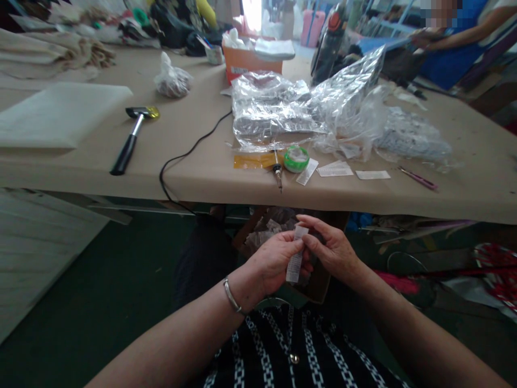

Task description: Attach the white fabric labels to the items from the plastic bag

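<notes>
Label: narrow white strip, tilted, above an open box beneath the table's near edge
Left hand: thumb and fingers clamped on the label
Right hand: at the label's upper part; cannot tell whether it grips
Table: brown top with three more labels, green tape roll, hammer, shiny plastic
Room: dark green floor, person in blue far right
Writing: small printed rows, unreadable
</notes>
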Available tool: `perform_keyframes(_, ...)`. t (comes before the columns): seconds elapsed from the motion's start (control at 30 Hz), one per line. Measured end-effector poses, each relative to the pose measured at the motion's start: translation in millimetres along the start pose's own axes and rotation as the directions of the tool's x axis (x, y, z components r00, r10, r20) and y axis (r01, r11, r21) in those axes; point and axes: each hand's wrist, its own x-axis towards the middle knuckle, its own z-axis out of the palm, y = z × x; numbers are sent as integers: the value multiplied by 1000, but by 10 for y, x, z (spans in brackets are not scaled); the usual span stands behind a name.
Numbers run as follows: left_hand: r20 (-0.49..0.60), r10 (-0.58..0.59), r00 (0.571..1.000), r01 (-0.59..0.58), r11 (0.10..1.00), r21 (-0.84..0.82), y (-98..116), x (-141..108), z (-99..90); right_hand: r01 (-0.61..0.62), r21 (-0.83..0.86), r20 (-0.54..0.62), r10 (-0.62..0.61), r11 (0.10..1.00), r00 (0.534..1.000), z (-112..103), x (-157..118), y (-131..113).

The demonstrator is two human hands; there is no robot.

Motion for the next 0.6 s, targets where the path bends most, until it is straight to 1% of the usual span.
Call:
perform_keyframes(0.17, -23, 12, 1000, -12, 1000, -9, -2, -4, -12, 24, -4, 35, -24, 1000, 999, 35, 20, 9)
perform_keyframes(0.27, -2, 26, 1000, -26, 999, -30, 0, -4, -31, -16, 24, 7, 15, 1000, 1000, 50, 28, -6)
perform_keyframes(0.37, -10, 31, 999, -31, 999, -42, 9, -2, -48, -18, 38, 31, 16, 999, 999, 61, 38, -26)
perform_keyframes(0.47, -13, 35, 999, -35, 998, -56, 24, -4, -56, -62, 136, 40, 57, 989, 998, 72, 57, -34)
perform_keyframes(0.57, -8, 48, 999, -48, 997, -54, 38, -11, -54, -122, 271, 12, 123, 955, 992, 82, 87, -29)
perform_keyframes(0.6, -16, 55, 998, -56, 997, -44, 41, -13, -53, -142, 303, 21, 143, 942, 990, 86, 99, -27)
